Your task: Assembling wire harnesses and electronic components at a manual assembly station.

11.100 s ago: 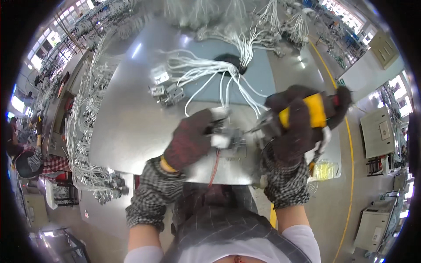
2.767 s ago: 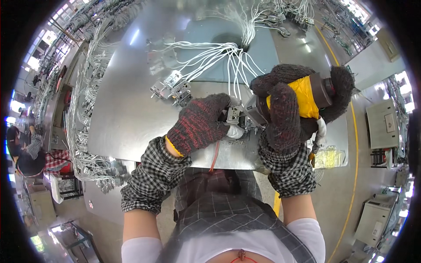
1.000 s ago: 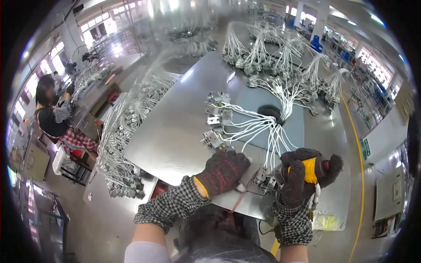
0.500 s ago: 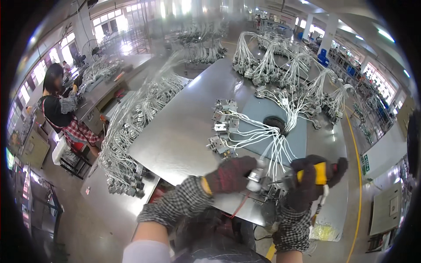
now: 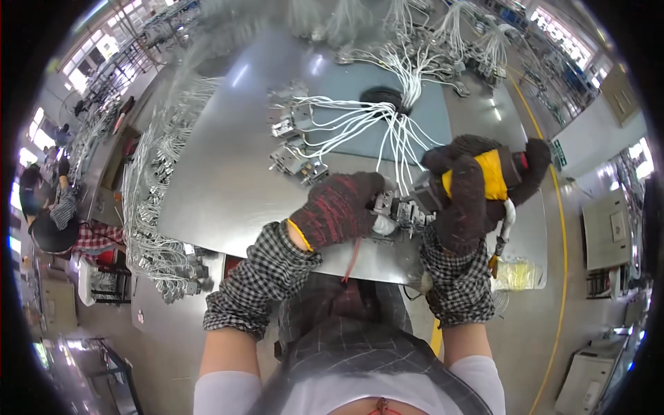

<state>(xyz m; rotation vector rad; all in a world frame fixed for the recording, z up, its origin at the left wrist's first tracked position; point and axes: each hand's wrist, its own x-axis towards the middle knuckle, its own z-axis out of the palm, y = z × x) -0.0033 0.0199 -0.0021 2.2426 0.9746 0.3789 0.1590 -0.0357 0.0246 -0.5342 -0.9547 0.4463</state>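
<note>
My left hand (image 5: 339, 211), in a dark red-and-black knit glove, is closed around a small metal connector (image 5: 384, 202) at the near edge of the steel table (image 5: 221, 187). From the right, my right hand (image 5: 467, 200), in a dark glove, grips a yellow-and-black power tool (image 5: 492, 174). The tool's dark front end points left, close to the metal connectors (image 5: 415, 214) beside my left fingers; whether it touches them I cannot tell. White cables (image 5: 400, 135) fan out from a dark round ring (image 5: 380, 97) to these connectors and to a group at the left (image 5: 294, 149).
A blue-grey mat (image 5: 335, 86) lies under the cables. Bundles of white harnesses (image 5: 155, 187) hang along the left, and more lie at the far side. A yellowish transparent pad (image 5: 519, 274) sits at the table's right corner. A co-worker (image 5: 59, 221) works at the far left.
My view has tipped downward, so the table appears higher in the picture. The tool's front end has come in closer to the connectors beside my left hand. Both hands keep their hold.
</note>
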